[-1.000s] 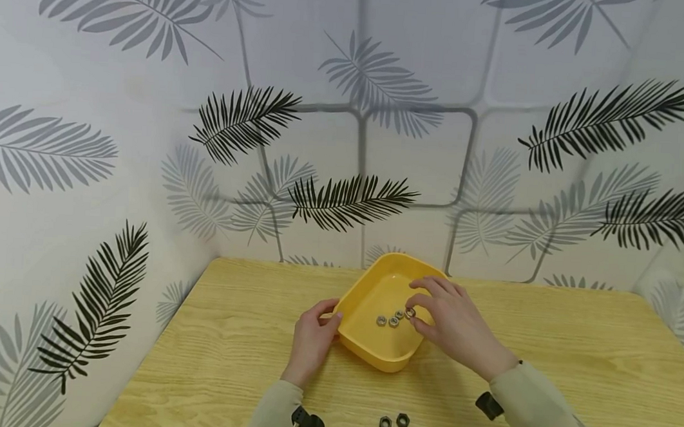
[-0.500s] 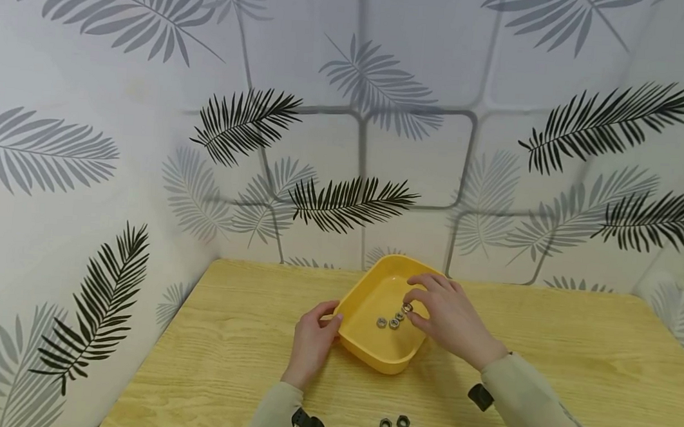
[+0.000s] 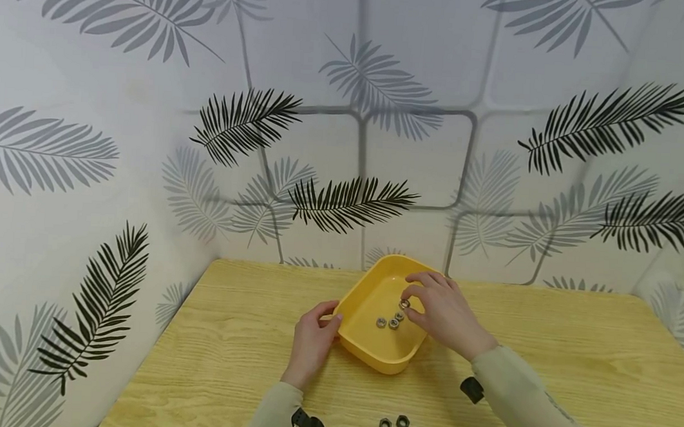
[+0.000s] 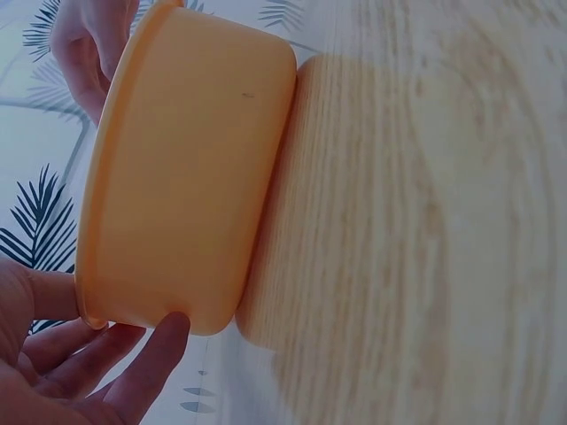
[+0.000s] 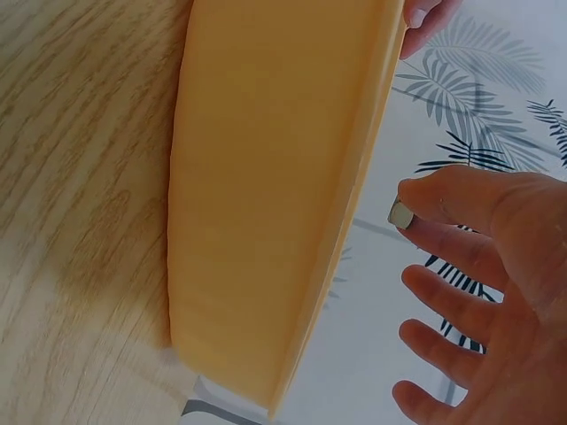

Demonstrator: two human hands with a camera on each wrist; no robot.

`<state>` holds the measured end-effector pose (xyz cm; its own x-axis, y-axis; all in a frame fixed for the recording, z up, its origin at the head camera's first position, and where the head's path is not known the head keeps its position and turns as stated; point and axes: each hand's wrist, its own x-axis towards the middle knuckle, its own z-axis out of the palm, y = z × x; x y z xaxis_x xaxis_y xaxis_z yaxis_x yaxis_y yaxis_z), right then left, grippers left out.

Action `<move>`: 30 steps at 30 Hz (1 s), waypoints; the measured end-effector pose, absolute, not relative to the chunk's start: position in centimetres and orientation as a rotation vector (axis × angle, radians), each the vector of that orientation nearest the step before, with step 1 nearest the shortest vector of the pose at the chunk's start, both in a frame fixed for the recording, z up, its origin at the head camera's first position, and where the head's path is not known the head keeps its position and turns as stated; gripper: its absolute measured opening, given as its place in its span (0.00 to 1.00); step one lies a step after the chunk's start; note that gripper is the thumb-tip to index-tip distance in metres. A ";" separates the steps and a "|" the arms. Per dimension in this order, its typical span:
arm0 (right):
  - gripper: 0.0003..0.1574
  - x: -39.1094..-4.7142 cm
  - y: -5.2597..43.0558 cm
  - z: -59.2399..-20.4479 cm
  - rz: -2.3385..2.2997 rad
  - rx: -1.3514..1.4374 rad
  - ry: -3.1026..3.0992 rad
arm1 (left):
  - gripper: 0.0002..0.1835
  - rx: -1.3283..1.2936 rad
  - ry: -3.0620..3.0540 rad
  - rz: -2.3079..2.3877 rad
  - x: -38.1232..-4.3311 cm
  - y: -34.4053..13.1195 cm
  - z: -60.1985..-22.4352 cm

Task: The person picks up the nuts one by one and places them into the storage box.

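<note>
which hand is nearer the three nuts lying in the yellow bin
Right. The right hand pinches another nut just right of the three nuts; the left hand grips the yellow bin at its left side.

This is an indoor room, though whether a home or a workplace cannot be told: 1 yellowish, wood-grained table [image 3: 567,341] stands against a pale wall covering [image 3: 414,159], printed with grey and black palm fronds over rounded, grey-outlined panels.
</note>
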<state>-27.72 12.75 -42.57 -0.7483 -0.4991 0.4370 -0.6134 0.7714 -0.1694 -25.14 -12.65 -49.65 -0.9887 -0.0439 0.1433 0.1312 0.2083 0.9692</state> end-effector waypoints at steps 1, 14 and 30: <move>0.08 -27.9 12.7 -42.6 0.434 0.846 -2.602 | 0.18 -0.085 -2.332 -1.890 -25.1 -12.7 -49.7; 0.06 -29.1 11.6 -43.1 0.441 0.817 -2.671 | 0.18 -0.047 -2.347 -1.849 -25.1 -12.6 -49.6; 0.06 -30.3 11.3 -43.8 0.433 0.774 -2.749 | 0.18 -0.055 -2.337 -1.847 -25.0 -12.3 -49.3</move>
